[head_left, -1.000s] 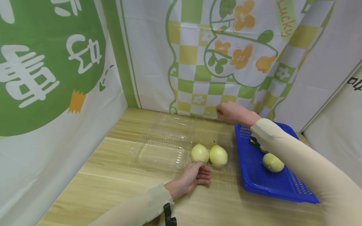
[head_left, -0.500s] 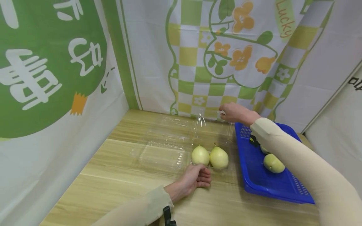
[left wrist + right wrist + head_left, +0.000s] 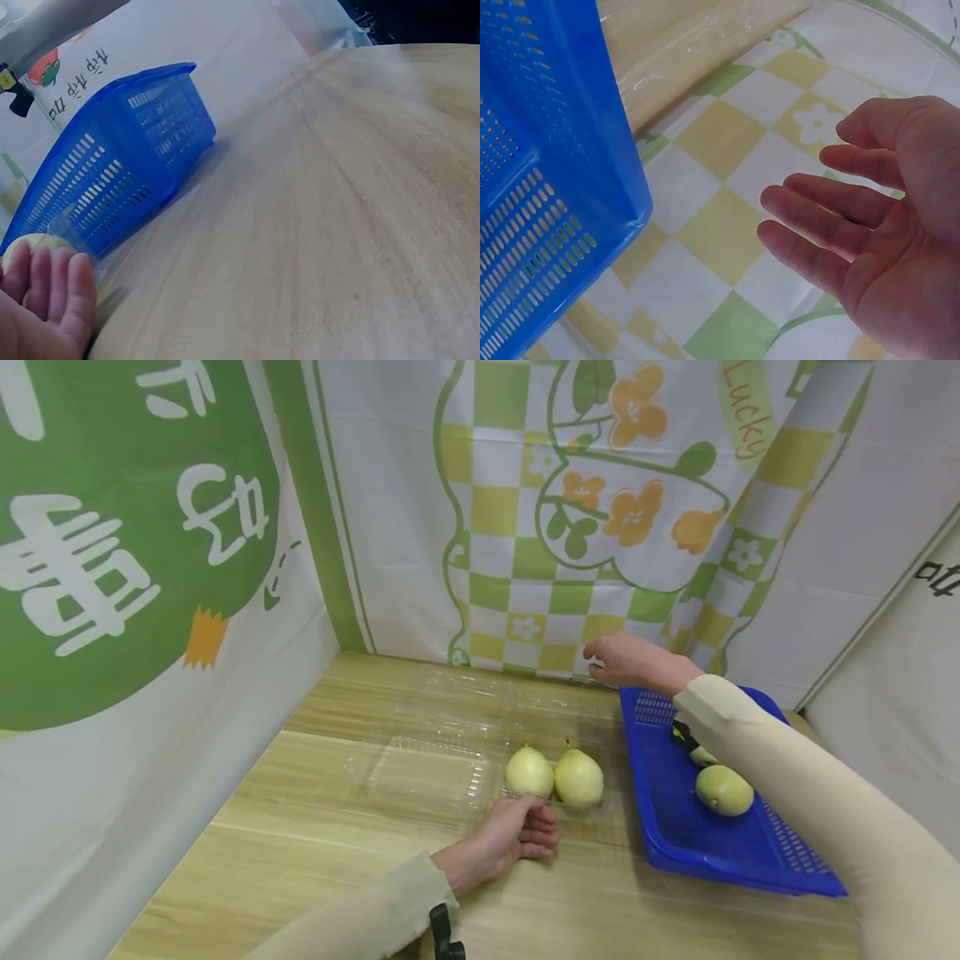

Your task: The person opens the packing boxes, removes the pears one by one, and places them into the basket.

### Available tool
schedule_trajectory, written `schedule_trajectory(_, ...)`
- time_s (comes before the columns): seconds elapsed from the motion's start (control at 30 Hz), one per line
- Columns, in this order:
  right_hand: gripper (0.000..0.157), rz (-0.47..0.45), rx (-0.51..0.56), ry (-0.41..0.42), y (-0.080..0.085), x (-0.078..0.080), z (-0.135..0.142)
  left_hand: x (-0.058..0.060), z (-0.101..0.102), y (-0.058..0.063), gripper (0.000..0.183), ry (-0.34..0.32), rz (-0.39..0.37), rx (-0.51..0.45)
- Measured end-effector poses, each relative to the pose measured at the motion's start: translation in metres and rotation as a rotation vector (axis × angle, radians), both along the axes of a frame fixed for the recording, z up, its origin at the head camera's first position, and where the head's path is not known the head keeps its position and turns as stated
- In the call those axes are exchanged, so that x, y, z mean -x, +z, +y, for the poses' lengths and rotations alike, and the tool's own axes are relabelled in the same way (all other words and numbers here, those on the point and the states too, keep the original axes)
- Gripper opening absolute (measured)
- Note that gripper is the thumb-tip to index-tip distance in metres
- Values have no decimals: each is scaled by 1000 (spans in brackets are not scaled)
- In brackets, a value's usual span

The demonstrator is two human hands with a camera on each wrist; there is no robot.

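Observation:
Two pale yellow pears (image 3: pixel 579 778) sit side by side in a clear plastic clamshell box (image 3: pixel 609 793). Its lid (image 3: pixel 562 703) lies folded back toward the printed cloth. My left hand (image 3: pixel 517 839) rests at the front edge of this box, thumb close to the left pear and fingers loosely bent, holding nothing. In the left wrist view its fingers (image 3: pixel 56 285) partly hide a pear. My right hand (image 3: pixel 626 660) is raised beyond the lid, near the back corner of the blue basket (image 3: pixel 652 843). Its fingers (image 3: pixel 832 199) are spread and relaxed, with nothing between them.
Left of the pears stands another clear clamshell box (image 3: pixel 427 772), its lid folded back. The basket holds a yellow-green pear (image 3: pixel 724 790) and another one partly hidden by the right sleeve (image 3: pixel 750 735). Printed cloth (image 3: pixel 517 552) hangs behind the wooden table (image 3: pixel 300 827).
The lid behind the pears stood raised by my right hand half a second ago; now it lies lower, apart from that hand. My left hand has stayed in place.

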State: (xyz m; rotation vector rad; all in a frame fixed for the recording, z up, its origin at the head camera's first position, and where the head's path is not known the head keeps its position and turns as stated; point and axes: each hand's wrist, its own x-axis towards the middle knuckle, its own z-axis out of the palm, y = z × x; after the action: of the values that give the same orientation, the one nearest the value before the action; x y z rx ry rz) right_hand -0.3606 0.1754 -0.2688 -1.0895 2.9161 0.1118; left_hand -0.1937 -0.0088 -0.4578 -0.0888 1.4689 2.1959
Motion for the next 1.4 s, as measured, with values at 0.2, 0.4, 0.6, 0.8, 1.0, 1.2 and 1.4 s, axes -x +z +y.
schedule_trajectory(0.2, 24, 21, -4, 64, -2, -15, -3, -4, 0, 2, 27, -139, 1, 49)
schedule_trajectory(0.4, 25, -5, 10, 66, -3, -27, -5, -6, 3, 13, 26, -211, 50, 80)
schedule_trajectory(0.6, 16, 26, 39, 111, -8, -31, -5, -3, -2, 30, 23, -260, 134, 66)
schedule_trajectory(0.8, 6, 78, 89, 163, -10, -35, 0, 7, -9, 44, 22, -287, 201, 87)
schedule_trajectory(1.0, 18, 85, 125, 169, -4, -46, 8, 13, -16, 57, 23, -271, 234, 87)
schedule_trajectory(1.2, 24, 68, 177, 135, 9, -57, 24, 16, -29, 73, 26, -264, 312, 90)
schedule_trajectory(1.4, 26, 62, 193, 83, 19, -65, 48, 24, -41, 85, 29, -245, 374, 134)
